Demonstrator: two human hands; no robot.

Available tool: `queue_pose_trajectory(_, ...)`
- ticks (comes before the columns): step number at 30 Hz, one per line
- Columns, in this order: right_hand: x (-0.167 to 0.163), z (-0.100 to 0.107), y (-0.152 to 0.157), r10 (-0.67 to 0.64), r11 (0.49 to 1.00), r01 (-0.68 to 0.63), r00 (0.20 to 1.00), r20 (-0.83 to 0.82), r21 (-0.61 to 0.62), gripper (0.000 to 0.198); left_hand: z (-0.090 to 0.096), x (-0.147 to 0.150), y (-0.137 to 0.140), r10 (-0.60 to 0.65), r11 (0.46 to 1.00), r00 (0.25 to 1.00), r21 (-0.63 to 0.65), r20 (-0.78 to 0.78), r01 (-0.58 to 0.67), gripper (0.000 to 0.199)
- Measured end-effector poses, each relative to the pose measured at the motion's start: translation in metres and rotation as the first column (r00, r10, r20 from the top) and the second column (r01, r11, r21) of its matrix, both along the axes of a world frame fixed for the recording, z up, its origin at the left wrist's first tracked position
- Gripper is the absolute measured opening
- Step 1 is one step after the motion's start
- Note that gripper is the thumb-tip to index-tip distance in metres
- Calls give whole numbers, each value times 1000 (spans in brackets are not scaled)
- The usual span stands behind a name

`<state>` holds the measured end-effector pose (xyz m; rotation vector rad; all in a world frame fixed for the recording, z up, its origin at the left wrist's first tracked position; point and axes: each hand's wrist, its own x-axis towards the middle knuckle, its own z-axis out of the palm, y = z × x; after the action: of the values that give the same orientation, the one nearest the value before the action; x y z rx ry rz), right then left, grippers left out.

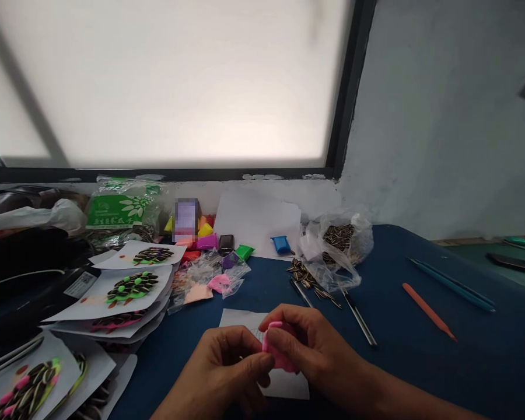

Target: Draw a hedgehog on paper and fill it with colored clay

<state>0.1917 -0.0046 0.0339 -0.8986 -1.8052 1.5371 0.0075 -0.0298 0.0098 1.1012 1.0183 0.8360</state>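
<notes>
A lump of bright pink modelling clay (284, 357) is held between my two hands. My right hand (317, 344) wraps its thumb and fingers round most of the clay. With thumb and forefinger, my left hand (231, 367) pinches its left edge. Under both hands lies a white sheet of paper (240, 318) with a faint drawing, largely covered by my fingers. Just beyond it, a small heap of striped sunflower seeds (308, 275) is spread on the dark blue table (389, 373).
Finished seed-and-clay pictures (133, 286) are stacked at the left. Coloured clay packets (207, 241) lie towards the window. Behind the loose seeds stands a plastic bag of seeds (339, 239). A pen (359, 319), an orange pointed tool (431, 312) and blue tweezers (452, 284) lie right.
</notes>
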Motion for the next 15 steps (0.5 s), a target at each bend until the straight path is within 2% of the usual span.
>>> queue_pose_trajectory(7, 0, -1, 0, 8, 1000, -8, 1000, -3, 8, 32, -2, -1, 2, -60, 998, 998, 24, -23, 61, 60)
queue_pose_trajectory(11, 2, 3, 0, -28, 999, 29, 999, 46, -15, 33, -7, -5, 3, -45, 997, 999, 60, -1, 45, 53)
queue_pose_trajectory(15, 4, 3, 2, -18, 1000, 19, 999, 29, -16, 29, -5, -5, 4, -38, 998, 999, 51, 2, 38, 55)
